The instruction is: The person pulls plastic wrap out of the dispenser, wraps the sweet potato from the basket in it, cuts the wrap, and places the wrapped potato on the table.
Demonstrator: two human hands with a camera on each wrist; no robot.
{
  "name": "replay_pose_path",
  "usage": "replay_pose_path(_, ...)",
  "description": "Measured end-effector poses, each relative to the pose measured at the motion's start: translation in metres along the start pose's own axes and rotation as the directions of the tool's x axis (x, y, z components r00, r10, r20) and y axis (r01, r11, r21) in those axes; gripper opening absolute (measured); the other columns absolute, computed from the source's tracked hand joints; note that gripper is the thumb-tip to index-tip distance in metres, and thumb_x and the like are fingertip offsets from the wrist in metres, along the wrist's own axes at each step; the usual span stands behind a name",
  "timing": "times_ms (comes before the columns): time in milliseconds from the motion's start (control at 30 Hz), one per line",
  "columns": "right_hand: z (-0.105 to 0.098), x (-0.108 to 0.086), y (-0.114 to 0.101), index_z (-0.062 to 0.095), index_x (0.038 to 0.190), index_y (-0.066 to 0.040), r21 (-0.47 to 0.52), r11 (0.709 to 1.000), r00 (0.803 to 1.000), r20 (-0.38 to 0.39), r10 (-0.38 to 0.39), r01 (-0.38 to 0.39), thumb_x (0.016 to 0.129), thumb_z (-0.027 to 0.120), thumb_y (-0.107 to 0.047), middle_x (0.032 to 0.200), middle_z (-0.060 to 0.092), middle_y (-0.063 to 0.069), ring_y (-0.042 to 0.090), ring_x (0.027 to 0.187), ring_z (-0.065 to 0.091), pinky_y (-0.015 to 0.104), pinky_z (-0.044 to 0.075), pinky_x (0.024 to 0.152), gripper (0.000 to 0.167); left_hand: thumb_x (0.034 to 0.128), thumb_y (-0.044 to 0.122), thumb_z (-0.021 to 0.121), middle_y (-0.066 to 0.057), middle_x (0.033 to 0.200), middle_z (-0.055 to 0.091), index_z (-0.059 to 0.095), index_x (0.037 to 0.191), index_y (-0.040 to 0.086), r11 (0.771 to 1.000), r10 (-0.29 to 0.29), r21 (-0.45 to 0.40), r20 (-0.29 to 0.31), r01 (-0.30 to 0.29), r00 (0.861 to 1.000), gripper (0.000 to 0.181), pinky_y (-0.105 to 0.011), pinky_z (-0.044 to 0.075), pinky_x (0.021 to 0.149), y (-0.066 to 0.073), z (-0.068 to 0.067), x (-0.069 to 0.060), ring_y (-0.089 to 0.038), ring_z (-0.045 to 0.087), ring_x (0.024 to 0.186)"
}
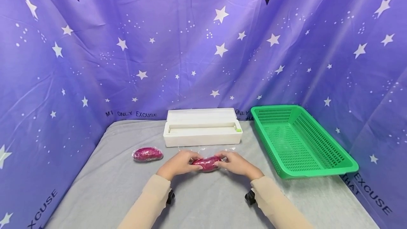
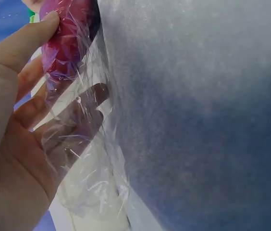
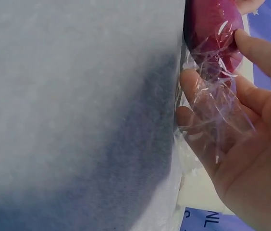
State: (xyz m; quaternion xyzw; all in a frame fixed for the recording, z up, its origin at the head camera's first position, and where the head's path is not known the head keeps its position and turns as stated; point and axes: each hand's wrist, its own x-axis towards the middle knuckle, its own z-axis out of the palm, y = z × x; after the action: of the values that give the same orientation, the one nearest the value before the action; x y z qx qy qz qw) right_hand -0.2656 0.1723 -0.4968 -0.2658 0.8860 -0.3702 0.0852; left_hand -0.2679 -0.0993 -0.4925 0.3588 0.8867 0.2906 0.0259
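A magenta sweet potato (image 1: 208,164) lies on the table between both hands, wrapped in clear cling film. My left hand (image 1: 180,163) holds its left end, thumb on the near side and fingers behind. At the right end, my right hand (image 1: 237,163) grips it in the same way. Loose film (image 2: 80,139) trails past the end of the sweet potato over the left fingers in the left wrist view. Crinkled film (image 3: 217,108) also lies across the right fingers in the right wrist view. A second wrapped sweet potato (image 1: 147,154) rests to the left, apart from the hands.
Just behind the hands stands a long white box (image 1: 203,139) with its lid raised. A green plastic basket (image 1: 318,172) sits on the right of the grey-covered table (image 1: 105,190). Purple star-patterned curtains (image 1: 178,45) enclose the back and sides.
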Motion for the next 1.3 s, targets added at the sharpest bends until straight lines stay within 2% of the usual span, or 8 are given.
replay_pose_path(267, -0.002, 0.001, -0.005, 0.069, 0.12, -0.006, -0.048, 0.999, 0.998, 0.063, 0.007, -0.004, 0.102, 0.058, -0.033, 0.103, 0.068, 0.001, 0.012, 0.083, 0.059, 0.035, 0.051, 0.077, 0.034, 0.0952, 0.032, 0.07, 0.001, 0.101, 0.074, 0.075, 0.117, 0.011, 1.0, -0.026, 0.005, 0.032, 0.026, 0.999, 0.03, -0.026, 0.053, 0.072, -0.003, -0.001, -0.006, -0.004, 0.06, 0.075)
replay_pose_path(533, 0.0, 0.006, -0.001, 0.067, 0.124, -0.001, -0.064, 0.998, 0.999, 0.032, 0.025, -0.022, 0.103, 0.057, -0.032, 0.093, 0.06, 0.001, 0.015, 0.084, 0.055, 0.038, 0.048, 0.077, 0.039, 0.0991, 0.036, 0.063, -0.004, 0.112, 0.069, 0.074, 0.119, 0.011, 0.997, -0.064, 0.044, 0.013, 0.064, 0.998, 0.035, -0.038, 0.052, 0.092, -0.011, 0.001, -0.005, -0.018, 0.064, 0.102)
replay_pose_path(633, 0.002, 0.009, 0.001, 0.063, 0.127, -0.003, -0.024, 1.0, 1.0, -0.002, -0.011, 0.011, 0.102, 0.06, -0.029, 0.104, 0.064, 0.006, 0.017, 0.089, 0.059, 0.04, 0.051, 0.08, 0.036, 0.0999, 0.036, 0.062, -0.004, 0.117, 0.07, 0.074, 0.12, 0.012, 0.996, -0.054, 0.074, 0.001, 0.054, 0.999, 0.034, -0.041, 0.049, 0.098, -0.012, 0.001, -0.004, -0.021, 0.064, 0.11)
replay_pose_path(733, 0.002, 0.01, 0.0, 0.065, 0.12, -0.009, 0.002, 0.997, 0.996, -0.037, -0.08, 0.08, 0.101, 0.062, -0.02, 0.114, 0.065, 0.006, 0.022, 0.099, 0.062, 0.044, 0.051, 0.087, 0.022, 0.1012, 0.035, 0.06, -0.002, 0.119, 0.071, 0.073, 0.122, 0.013, 0.994, -0.033, 0.106, -0.004, 0.033, 0.999, 0.033, -0.042, 0.048, 0.1, -0.012, 0.0, -0.004, -0.022, 0.064, 0.112)
replay_pose_path(900, 0.003, 0.009, -0.004, 0.069, 0.11, -0.014, -0.016, 0.988, 0.987, -0.045, -0.152, 0.152, 0.098, 0.066, -0.015, 0.112, 0.068, -0.001, 0.023, 0.106, 0.062, 0.048, 0.05, 0.094, 0.013, 0.1012, 0.034, 0.06, 0.001, 0.113, 0.073, 0.074, 0.12, 0.016, 0.989, -0.012, 0.147, -0.02, 0.014, 1.0, 0.029, -0.04, 0.051, 0.094, -0.011, 0.001, -0.005, -0.019, 0.067, 0.104)
replay_pose_path(1033, 0.005, 0.008, -0.005, 0.066, 0.115, -0.014, -0.049, 0.989, 0.99, -0.015, -0.139, 0.138, 0.086, 0.08, -0.029, 0.113, 0.066, -0.003, 0.018, 0.101, 0.06, 0.043, 0.051, 0.089, 0.035, 0.1004, 0.036, 0.061, 0.004, 0.112, 0.073, 0.075, 0.119, 0.02, 0.98, -0.03, 0.196, -0.033, 0.036, 0.999, 0.029, -0.04, 0.052, 0.092, -0.009, 0.0, -0.005, -0.018, 0.068, 0.101)
replay_pose_path(1133, 0.007, 0.009, -0.005, 0.063, 0.115, -0.016, -0.105, 0.987, 0.992, -0.002, -0.123, 0.122, 0.075, 0.089, -0.03, 0.113, 0.064, -0.006, 0.014, 0.099, 0.057, 0.039, 0.049, 0.088, 0.05, 0.1002, 0.038, 0.061, 0.006, 0.111, 0.073, 0.076, 0.117, 0.021, 0.974, -0.048, 0.218, -0.031, 0.054, 0.998, 0.029, -0.039, 0.052, 0.092, -0.007, -0.001, -0.005, -0.017, 0.068, 0.102)
replay_pose_path(1300, 0.008, 0.013, -0.004, 0.061, 0.113, -0.018, -0.149, 0.982, 0.993, 0.035, -0.116, 0.12, 0.074, 0.089, -0.025, 0.108, 0.062, -0.007, 0.014, 0.099, 0.057, 0.038, 0.049, 0.087, 0.048, 0.1004, 0.037, 0.061, 0.004, 0.108, 0.074, 0.077, 0.115, 0.019, 0.978, -0.047, 0.204, -0.015, 0.05, 0.999, 0.028, -0.039, 0.052, 0.092, -0.004, -0.002, -0.007, -0.017, 0.068, 0.101)
